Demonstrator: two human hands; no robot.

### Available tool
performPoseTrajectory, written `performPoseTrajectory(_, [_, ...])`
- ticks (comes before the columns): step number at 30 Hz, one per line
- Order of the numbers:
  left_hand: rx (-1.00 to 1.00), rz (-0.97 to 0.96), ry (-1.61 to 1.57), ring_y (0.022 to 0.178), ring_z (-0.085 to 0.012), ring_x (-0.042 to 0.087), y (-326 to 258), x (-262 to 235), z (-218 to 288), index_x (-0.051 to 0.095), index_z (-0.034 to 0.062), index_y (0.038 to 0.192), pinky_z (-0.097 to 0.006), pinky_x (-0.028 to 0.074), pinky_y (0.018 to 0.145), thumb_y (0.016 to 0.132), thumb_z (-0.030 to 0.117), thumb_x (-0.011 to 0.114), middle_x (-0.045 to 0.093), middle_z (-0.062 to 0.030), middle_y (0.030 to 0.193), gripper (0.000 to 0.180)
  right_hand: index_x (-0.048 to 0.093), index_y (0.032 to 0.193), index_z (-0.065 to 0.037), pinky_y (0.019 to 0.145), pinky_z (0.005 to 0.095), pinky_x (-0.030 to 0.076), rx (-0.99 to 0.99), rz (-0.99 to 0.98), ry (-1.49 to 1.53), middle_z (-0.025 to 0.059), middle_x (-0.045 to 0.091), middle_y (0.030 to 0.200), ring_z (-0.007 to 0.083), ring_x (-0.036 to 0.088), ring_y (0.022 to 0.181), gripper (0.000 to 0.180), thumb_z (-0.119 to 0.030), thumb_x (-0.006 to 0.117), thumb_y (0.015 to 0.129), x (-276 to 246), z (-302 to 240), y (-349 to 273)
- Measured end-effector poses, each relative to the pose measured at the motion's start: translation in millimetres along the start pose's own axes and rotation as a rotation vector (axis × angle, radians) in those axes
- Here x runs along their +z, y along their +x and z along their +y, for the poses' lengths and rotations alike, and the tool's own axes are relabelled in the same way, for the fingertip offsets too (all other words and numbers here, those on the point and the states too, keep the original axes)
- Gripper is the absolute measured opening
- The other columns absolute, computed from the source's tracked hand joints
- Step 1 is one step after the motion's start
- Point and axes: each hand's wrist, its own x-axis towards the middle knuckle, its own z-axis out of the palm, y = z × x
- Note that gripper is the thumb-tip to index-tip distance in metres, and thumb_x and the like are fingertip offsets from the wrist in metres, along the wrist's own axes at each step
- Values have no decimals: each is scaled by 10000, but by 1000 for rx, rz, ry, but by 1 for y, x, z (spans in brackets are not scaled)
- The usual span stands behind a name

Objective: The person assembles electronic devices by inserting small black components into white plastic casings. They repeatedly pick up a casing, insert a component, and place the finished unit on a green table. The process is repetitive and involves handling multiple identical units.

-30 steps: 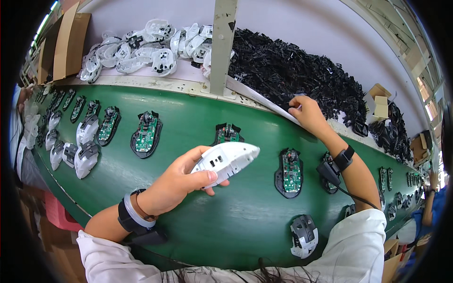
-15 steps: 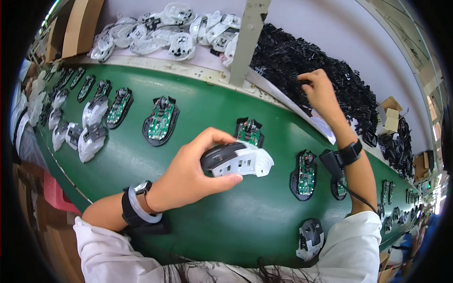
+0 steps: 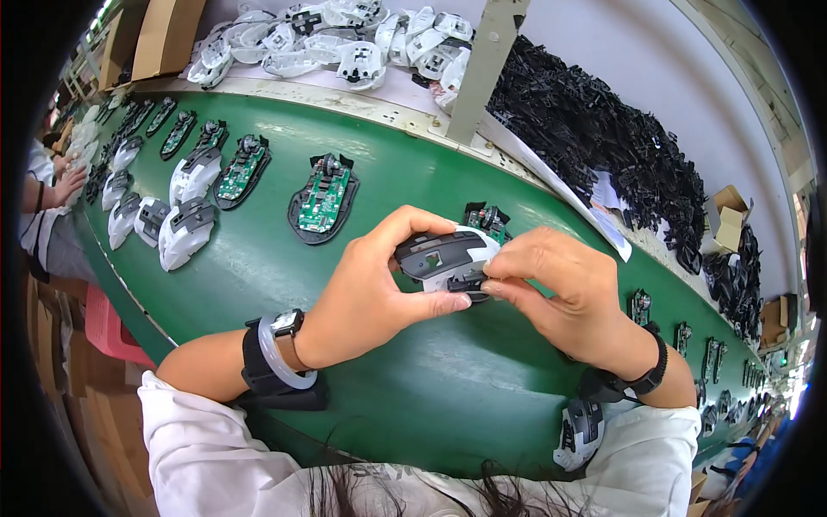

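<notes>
My left hand (image 3: 366,289) is closed around a white and black computer mouse shell (image 3: 444,252), thumb below and fingers over its far side. A small black plastic piece (image 3: 468,281) lies against the shell's near side. My right hand (image 3: 564,297) pinches this piece at its right end; its exact seating is hidden by the fingertips. Just beyond the shell, a mouse base with a green circuit board (image 3: 488,219) shows in part. Another such mouse base (image 3: 323,202) lies to the left. Beside my right forearm rests a grey and white mouse (image 3: 579,432).
On the green table (image 3: 284,276), several white shells (image 3: 186,234) and mouse bases stretch to the far left. Behind stand a heap of small black parts (image 3: 594,121), a pile of white shells (image 3: 357,62) and a metal post (image 3: 487,69). A co-worker's hand (image 3: 67,183) shows at far left.
My right hand has come from the heap of black parts down to the shell, now with a small black piece. The shell has turned, its top facing up more. The view has shifted slightly.
</notes>
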Motion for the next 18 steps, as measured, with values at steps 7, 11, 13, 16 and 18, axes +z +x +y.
performPoseTrajectory(7, [-81, -9, -63, 906, -90, 562, 0, -7, 0, 525, 14, 1090, -246, 477, 779, 706, 151, 809, 581, -52, 1029, 497, 634, 910, -34, 623, 307, 491, -15, 33, -34, 88, 577, 862, 224, 592, 736, 260, -21, 750, 677, 11, 2, 4])
performPoseTrajectory(11, [-133, 4, -225, 940, -106, 558, -1, -12, 0, 477, 14, 1123, -249, 474, 807, 728, 117, 785, 554, -65, 1051, 511, 502, 1192, -55, 803, 335, 465, 188, 2, 9, 146, 515, 1102, 246, 557, 985, 524, -128, 745, 733, 16, 9, 11])
performPoseTrajectory(13, [-121, 8, -240, 971, -120, 551, 1, -11, 2, 442, 13, 1152, -258, 471, 830, 738, 89, 766, 535, -74, 1070, 531, 455, 1249, -57, 827, 345, 472, 438, -85, 438, 145, 516, 1147, 242, 545, 1056, 543, -150, 714, 781, 19, 12, 6])
performPoseTrajectory(16, [-126, 67, -328, 1010, -126, 531, 3, -5, 3, 398, 18, 1180, -271, 461, 860, 740, 60, 737, 514, -81, 1092, 557, 362, 1312, -28, 830, 380, 487, 619, -179, 668, 182, 535, 1155, 263, 570, 1062, 593, -179, 661, 823, 17, 4, 4])
performPoseTrajectory(18, [-30, 32, -147, 1026, -141, 526, 0, -6, 4, 385, 18, 1173, -289, 450, 893, 722, 28, 717, 500, -89, 1094, 560, 343, 1288, -13, 802, 393, 490, 521, -190, 460, 217, 529, 1134, 318, 601, 987, 601, -154, 654, 793, 22, -1, 2])
